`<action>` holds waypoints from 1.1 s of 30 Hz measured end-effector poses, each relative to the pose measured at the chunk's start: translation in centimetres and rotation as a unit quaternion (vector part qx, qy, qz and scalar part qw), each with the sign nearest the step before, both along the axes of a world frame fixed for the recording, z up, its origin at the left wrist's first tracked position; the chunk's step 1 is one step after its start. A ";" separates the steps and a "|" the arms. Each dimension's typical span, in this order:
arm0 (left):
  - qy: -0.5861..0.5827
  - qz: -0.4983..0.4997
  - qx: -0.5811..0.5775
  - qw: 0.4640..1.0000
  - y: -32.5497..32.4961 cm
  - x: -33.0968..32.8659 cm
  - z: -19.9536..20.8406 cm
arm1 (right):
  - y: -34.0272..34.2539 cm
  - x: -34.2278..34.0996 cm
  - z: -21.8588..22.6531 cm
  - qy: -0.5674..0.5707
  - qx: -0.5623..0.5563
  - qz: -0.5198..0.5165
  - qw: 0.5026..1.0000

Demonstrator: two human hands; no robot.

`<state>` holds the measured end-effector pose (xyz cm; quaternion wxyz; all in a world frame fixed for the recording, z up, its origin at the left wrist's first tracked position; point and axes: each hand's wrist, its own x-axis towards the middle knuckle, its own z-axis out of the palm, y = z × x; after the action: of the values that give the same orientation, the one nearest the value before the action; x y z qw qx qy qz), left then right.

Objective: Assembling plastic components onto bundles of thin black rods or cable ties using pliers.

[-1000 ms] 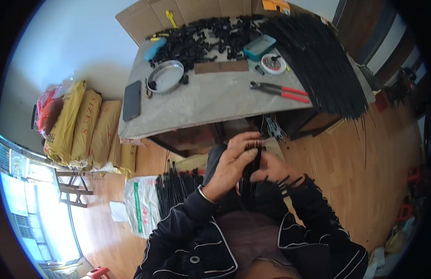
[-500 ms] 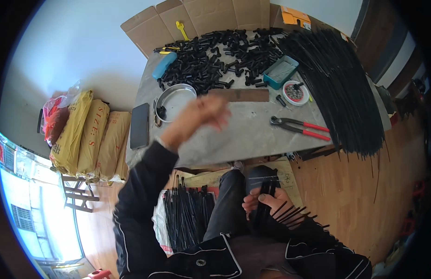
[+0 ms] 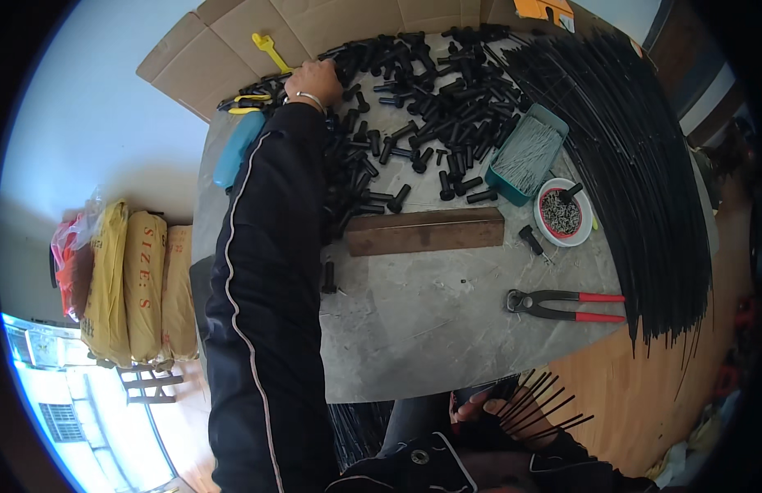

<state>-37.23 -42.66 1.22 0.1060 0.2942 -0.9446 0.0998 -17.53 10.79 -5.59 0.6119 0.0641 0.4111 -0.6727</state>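
Note:
My left hand [image 3: 313,83] reaches over the far left of a pile of black T-shaped plastic pieces [image 3: 446,123]. Its fingers curl down among them, and their tips are hidden, so what they hold does not show. Low in the view, below the table's near edge, my right hand [image 3: 489,408] is closed around a bundle of thin black rods [image 3: 538,406]. The rod ends fan out to the right. Beside the left hand lie a yellow-handled tool [image 3: 251,104], a yellow wrench-shaped piece [image 3: 271,51] and a light blue box [image 3: 239,149].
A brown bar [image 3: 426,233] lies in front of the pile. Red-handled pincers [image 3: 564,305], a teal tray of thin pins [image 3: 529,152] and a white bowl of small metal bits [image 3: 561,215] are to the right. Long black rods [image 3: 635,172] overhang the table's right edge. Yellow sacks [image 3: 108,283] stand left.
My left hand has moved far forward, from above the table's middle to the back left of the pile. My right hand keeps the rods, now closer under the table edge. The view has shifted.

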 end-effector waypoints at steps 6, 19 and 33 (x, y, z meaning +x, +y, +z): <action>-0.099 -0.097 0.115 0.984 4.3 1.3 2.3 | 0.4 0.5 -1.0 0.035 -0.003 0.008 0.999; 0.051 -0.177 0.155 0.971 9.3 5.3 4.8 | 3.1 1.8 -0.4 0.082 -0.158 -0.004 0.984; 0.015 -0.183 0.184 0.966 13.8 3.6 1.6 | 2.5 1.5 -0.9 0.087 -0.145 0.003 0.986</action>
<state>-33.64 -28.87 2.78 0.0804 0.1320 -0.9828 -0.1010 -16.06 13.28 -6.48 0.5785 -0.0849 0.3610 -0.7265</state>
